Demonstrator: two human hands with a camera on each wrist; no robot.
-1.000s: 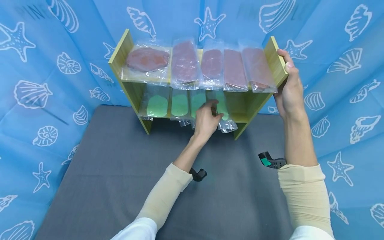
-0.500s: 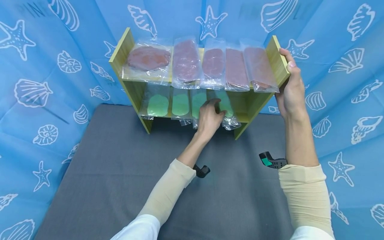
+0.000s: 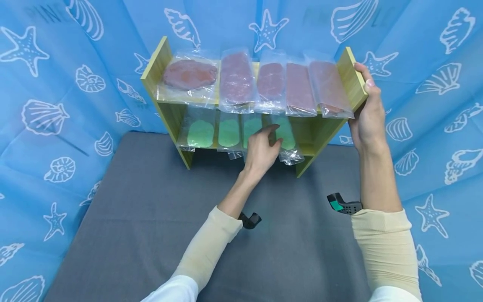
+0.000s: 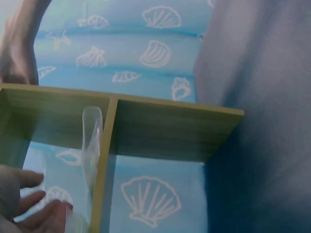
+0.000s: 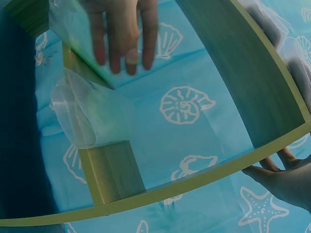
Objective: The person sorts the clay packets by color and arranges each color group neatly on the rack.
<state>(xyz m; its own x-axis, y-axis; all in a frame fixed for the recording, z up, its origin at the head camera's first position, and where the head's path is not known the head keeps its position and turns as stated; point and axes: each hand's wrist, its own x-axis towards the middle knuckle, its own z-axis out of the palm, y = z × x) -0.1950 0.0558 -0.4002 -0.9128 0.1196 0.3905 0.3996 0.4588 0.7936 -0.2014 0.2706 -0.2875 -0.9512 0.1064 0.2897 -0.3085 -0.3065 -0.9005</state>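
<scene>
In the head view my left hand point(image 3: 261, 150) is at the lower shelf, with thumb and forefinger spread beside the rightmost clear bag point(image 3: 285, 133), which has a green oval in it. The right wrist view shows that hand's fingers point(image 5: 114, 60) extended, holding nothing, with the bag point(image 5: 90, 114) below them. My right hand point(image 3: 367, 111) grips the right side panel of the small wooden shelf point(image 3: 349, 75). Its thumb lies on the panel's front edge. In the left wrist view the left hand point(image 4: 36, 204) reaches between the two shelf boards.
Several clear bags with reddish-brown slabs point(image 3: 237, 79) line the upper shelf. Other green bags point(image 3: 201, 134) lie left of my left hand, their ends overhanging the lower board. The shelf stands on a grey cloth point(image 3: 151, 218) before a blue shell-print curtain point(image 3: 226, 21).
The rightmost green bag has shifted slightly right on the lower shelf. My left hand followed it, then drew back a little from it. The right hand keeps its grip on the panel.
</scene>
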